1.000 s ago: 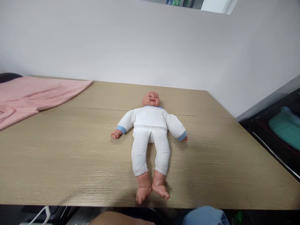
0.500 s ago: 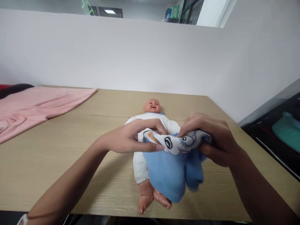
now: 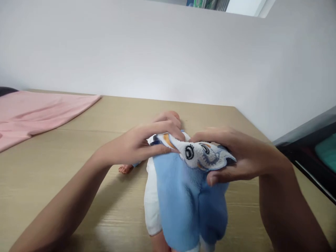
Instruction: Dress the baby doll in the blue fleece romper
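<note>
I hold a pair of light-blue fleece baby pants (image 3: 178,199) over a baby doll (image 3: 151,203) dressed in white. The pants carry a white embroidered cartoon face, and two rounded leg parts hang down. My left hand (image 3: 133,143) pinches the upper left edge between thumb and fingers. At the right end of the same edge, my right hand (image 3: 241,154) grips the cloth, thumb in front and fingers behind. The doll lies on its back, its head mostly hidden behind my left hand. One small doll hand (image 3: 125,169) shows at the left.
A pink blanket (image 3: 39,112) lies at the left of the wooden table (image 3: 126,115). A white wall (image 3: 131,56) rises behind the table. At the right stands a dark rack (image 3: 309,150) with green cloth (image 3: 327,150) in it.
The view has tilted down and come closer. The pants' front is spread wider and hangs lower over the doll's legs. My right hand's thumb now lies along the front of the cloth.
</note>
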Demonstrator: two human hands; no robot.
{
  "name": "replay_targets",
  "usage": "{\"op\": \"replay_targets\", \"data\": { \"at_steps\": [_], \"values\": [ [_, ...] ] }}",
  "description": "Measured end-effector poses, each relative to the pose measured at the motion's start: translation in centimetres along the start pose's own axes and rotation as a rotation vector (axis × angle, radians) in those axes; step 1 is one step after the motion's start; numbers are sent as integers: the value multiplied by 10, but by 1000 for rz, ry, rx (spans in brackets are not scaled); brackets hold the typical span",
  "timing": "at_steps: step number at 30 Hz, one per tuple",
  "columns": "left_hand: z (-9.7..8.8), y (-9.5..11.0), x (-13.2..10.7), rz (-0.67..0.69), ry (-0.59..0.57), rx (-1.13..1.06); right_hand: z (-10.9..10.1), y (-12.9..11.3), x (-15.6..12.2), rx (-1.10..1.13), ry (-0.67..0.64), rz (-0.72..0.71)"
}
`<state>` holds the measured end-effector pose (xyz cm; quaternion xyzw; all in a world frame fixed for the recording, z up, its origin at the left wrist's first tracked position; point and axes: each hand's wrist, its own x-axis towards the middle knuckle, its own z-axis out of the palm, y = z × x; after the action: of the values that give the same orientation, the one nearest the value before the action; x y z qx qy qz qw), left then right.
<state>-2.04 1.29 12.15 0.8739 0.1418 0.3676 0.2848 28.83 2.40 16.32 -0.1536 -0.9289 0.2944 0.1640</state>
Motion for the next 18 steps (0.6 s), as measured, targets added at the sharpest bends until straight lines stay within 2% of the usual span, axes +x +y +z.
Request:
{"op": "replay_targets", "data": {
  "at_steps": [3, 7, 12, 15, 18],
  "values": [
    [1, -10, 3, -2, 36, -8, 4, 13, 7, 73, 32, -73],
    [3, -24, 5, 21, 79, -44, 10, 26, 13, 37, 162, -161],
    [6, -30, 1, -82, 138, -72, 17, 35, 15, 187, 319, -202],
    [7, -27, 0, -165, 123, -108, 21, 38, 15, 246, 358, -164],
    [8, -24, 2, -236, 124, -96, 24, 38, 13, 190, 377, -24]
  ]
}}
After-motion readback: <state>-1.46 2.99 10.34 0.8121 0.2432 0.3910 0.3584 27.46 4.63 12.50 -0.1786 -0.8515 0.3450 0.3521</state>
